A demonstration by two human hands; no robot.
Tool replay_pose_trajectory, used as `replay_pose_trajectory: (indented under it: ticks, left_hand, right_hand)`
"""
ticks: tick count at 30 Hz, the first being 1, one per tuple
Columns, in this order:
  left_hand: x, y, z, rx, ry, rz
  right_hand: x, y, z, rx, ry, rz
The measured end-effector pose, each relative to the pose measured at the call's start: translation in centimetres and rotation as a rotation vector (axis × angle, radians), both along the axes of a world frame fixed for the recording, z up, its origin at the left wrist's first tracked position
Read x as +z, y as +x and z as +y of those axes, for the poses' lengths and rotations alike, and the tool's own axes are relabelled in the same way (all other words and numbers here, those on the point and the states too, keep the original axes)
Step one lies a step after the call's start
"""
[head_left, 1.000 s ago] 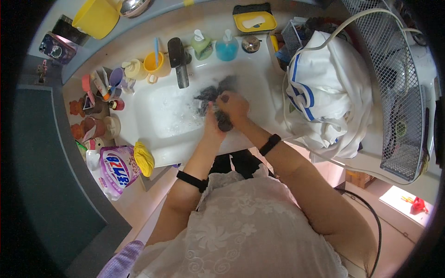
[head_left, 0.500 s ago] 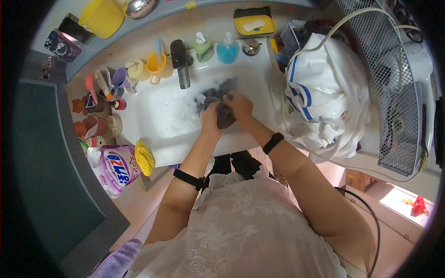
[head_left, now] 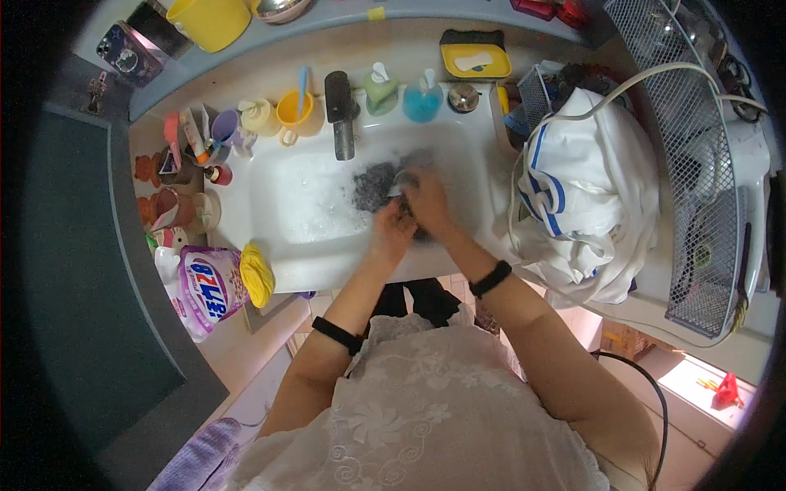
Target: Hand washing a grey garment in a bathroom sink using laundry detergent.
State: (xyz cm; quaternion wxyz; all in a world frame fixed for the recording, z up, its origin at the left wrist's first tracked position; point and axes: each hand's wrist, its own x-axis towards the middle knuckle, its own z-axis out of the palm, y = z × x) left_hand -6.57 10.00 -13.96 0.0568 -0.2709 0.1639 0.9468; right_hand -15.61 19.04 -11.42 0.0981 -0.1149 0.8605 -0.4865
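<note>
A wet, dark grey cloth [head_left: 374, 188] lies bunched in the white sink [head_left: 282, 231], amid soapy water and foam. My left hand [head_left: 393, 232] is closed on the near part of the cloth, with its fingers bent upward. Right beside it, my right hand [head_left: 427, 201] grips the cloth from above and is smeared by motion. Part of the cloth is hidden beneath both hands, and its exact kind cannot be told. The dark faucet [head_left: 341, 123] reaches over the basin beyond my hands.
Along the back rim stand a yellow mug [head_left: 299, 114], a green pump bottle [head_left: 381, 90] and a blue one [head_left: 422, 98]. White fabric with blue stripes [head_left: 585, 180] is heaped at the right, beside a wire mesh basket [head_left: 704, 204]. A detergent bag [head_left: 209, 286] and yellow cloth [head_left: 256, 276] sit at the left.
Both hands have drawn closer together, the left shifting a little right and turning its fingers up. The cloth has gone from bunched up between my hands to spread lower in the basin.
</note>
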Motion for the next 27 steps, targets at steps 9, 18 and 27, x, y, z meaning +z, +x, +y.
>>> replay_pose_trajectory:
  ticks: [9,18,27]
  left_hand:
    - [1.5,-3.4,1.6,-0.117,-0.062,-0.089]
    - [0.5,-4.4,1.1,-0.042,-0.213,-0.300]
    - [1.5,-4.3,-0.3,-0.254,-0.561,-0.208]
  right_hand:
    - [-1.1,1.8,-1.2,-0.155,0.592,0.062]
    - [0.0,0.9,-1.4,-0.176,0.402,-0.169]
    - [-1.6,0.5,-1.0,-0.122,0.373,-0.203]
